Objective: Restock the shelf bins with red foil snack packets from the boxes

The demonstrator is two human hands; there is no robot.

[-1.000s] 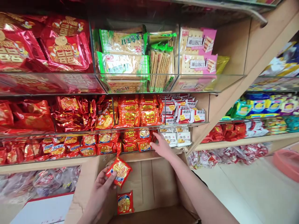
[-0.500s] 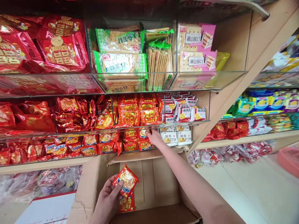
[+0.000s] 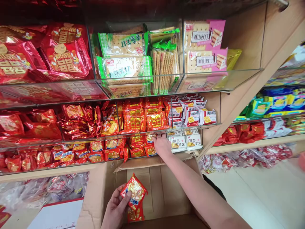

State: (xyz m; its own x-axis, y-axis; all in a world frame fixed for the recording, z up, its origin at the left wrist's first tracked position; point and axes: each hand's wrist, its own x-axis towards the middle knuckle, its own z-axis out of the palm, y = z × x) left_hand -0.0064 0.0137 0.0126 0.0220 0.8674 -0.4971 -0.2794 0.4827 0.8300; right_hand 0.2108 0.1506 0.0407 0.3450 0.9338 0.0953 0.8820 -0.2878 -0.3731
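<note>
My left hand [image 3: 116,206] is closed around a red-and-gold biscuit packet [image 3: 136,192], its thumb pressed on the front. A second red packet [image 3: 135,214] shows just below it; I cannot tell whether it is held too. Both are over an open cardboard box [image 3: 159,187]. Stretched forward, my right hand [image 3: 162,145] reaches into the lowest shelf row, its fingers closed at a red biscuit packet [image 3: 150,139]. The shelf edge above partly covers those fingertips. More red packets [image 3: 137,150] lie just left of that hand, and white soda-cracker packets [image 3: 177,142] just right.
A clear shelf front [image 3: 143,87] and dividers border the rows. Higher up sit green-edged cracker packs [image 3: 126,65] and pink ones [image 3: 207,60]. A slanted wooden post [image 3: 243,98] stands at right. Bagged goods [image 3: 247,157] lie under the right-hand shelves.
The whole view has shifted slightly, so shelves and hands appear a little lower and further right. My right hand stays at the lowest row, and my left still grips its packet.
</note>
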